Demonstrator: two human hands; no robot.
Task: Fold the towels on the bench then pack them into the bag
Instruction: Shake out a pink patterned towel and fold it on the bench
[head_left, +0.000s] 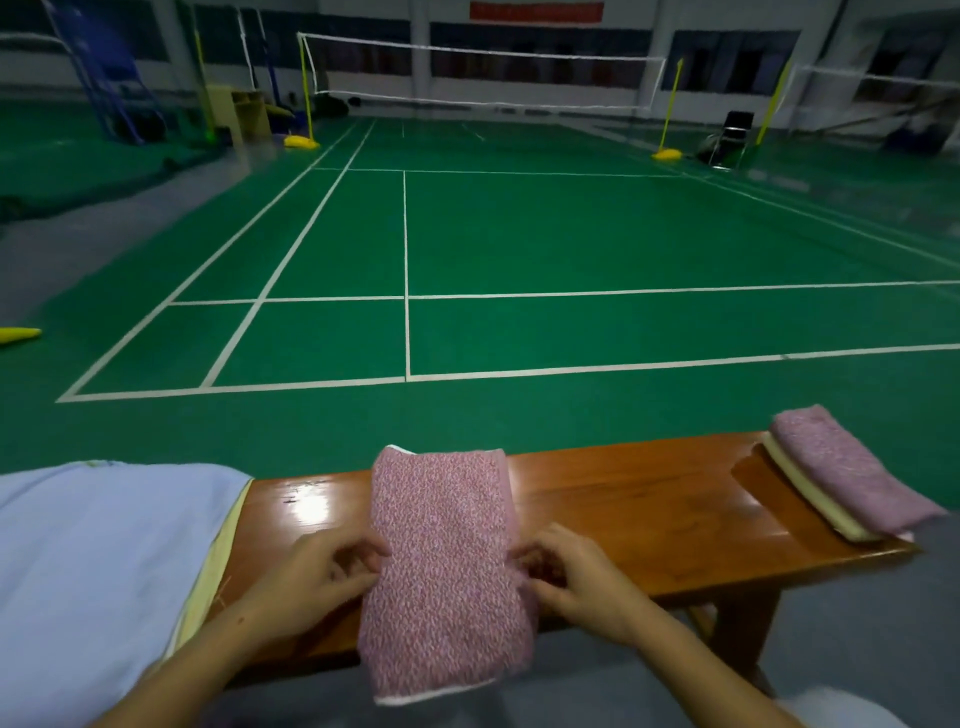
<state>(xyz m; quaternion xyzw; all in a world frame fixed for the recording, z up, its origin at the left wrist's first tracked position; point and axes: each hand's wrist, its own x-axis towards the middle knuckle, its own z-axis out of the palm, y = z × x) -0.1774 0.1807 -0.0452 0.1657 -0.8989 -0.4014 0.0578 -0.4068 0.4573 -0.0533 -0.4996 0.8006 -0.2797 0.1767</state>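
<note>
A pink speckled towel (444, 561) lies across the middle of the wooden bench (639, 514), its near end hanging over the front edge. My left hand (322, 577) pinches the towel's left edge with curled fingers. My right hand (571, 577) grips the right edge the same way. A folded pink towel (852, 467) rests on a folded cream towel (810, 493) at the bench's right end. A light blue bag with yellow trim (98, 561) covers the bench's left end.
Beyond the bench stretches a green badminton court (519, 234) with white lines and a net (483, 78). A grey floor strip lies under and in front of the bench. A bench leg (737, 639) stands at the right.
</note>
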